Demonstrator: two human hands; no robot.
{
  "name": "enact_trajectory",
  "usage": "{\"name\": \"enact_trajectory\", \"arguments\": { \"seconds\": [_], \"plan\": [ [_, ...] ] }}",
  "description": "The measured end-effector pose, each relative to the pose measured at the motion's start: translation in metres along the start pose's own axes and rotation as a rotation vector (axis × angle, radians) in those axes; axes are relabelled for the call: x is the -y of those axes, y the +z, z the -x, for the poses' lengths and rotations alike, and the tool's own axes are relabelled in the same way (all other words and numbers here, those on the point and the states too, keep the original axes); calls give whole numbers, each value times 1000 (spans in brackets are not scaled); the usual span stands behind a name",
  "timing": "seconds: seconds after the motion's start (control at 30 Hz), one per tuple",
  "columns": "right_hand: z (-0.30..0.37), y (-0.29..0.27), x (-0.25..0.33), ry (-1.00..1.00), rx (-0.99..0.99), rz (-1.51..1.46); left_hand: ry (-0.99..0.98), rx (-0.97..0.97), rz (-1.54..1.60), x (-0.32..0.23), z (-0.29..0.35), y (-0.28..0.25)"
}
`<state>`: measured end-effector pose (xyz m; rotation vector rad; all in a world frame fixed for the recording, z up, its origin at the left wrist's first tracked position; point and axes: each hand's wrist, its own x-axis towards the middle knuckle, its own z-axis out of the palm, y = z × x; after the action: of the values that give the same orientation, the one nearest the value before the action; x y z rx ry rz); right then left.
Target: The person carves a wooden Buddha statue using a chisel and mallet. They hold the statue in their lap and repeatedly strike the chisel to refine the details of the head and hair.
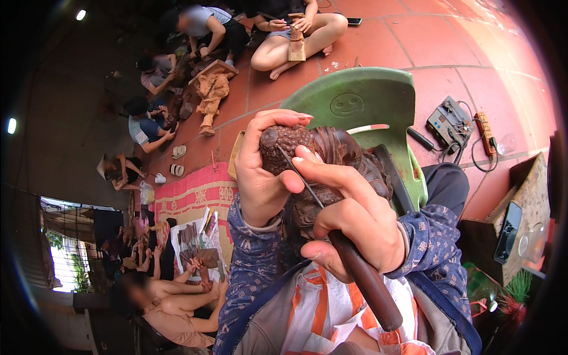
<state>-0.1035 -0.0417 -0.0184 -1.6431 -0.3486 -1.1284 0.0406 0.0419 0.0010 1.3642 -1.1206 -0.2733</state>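
A dark brown carved wooden figure (337, 147) lies across my lap against a green plastic chair (378, 89). Its head is covered in small round curls. My left hand (253, 168) wraps around that head, fingers over the top and thumb bent beside the curls. In my right hand (361, 210) is a carving tool (368, 284) with a thick, dark wooden handle and a thin metal shaft. The handle slants down toward my striped lap cloth. The shaft's tip meets the curls near the rounded top knob; whether it bites into the wood I cannot tell.
To the right on red tiles sit a grey-blue electrical box (449, 123), a power strip (485, 134) and a wooden box (526, 207) bearing a phone (508, 232). Leftward, several people work near a pink mat (198, 188), laid-out tools (190, 241) and a lighter carving (211, 97).
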Motion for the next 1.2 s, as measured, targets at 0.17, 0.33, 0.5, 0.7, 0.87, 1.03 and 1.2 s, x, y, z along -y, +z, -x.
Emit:
{"name": "enact_trajectory", "arguments": {
  "seconds": [0.17, 0.33, 0.5, 0.7, 0.87, 1.03, 1.2],
  "plan": [
    [0, 6, 4, 23, -7, 56, 9, -6, 9, -1, 1, 3],
    [-11, 7, 20, 79, -12, 160, 29, -7, -64, 2, 3, 2],
    [-24, 4, 29, 126, -42, 178, 47, -13, -102, 0, 1, 2],
    [-7, 1, 29, 9, -158, 509, 46, -58, 12, 8, 2, 8],
    [-1, -16, 22, -7, -134, 384, 68, -20, -24, 5, 1, 1],
    [20, -25, -1, 60, -33, 125, 59, -23, 26, 8, 4, 1],
    [24, -32, -24, 66, 64, -147, 76, -19, 42, 8, 3, 3]
  ]
}}
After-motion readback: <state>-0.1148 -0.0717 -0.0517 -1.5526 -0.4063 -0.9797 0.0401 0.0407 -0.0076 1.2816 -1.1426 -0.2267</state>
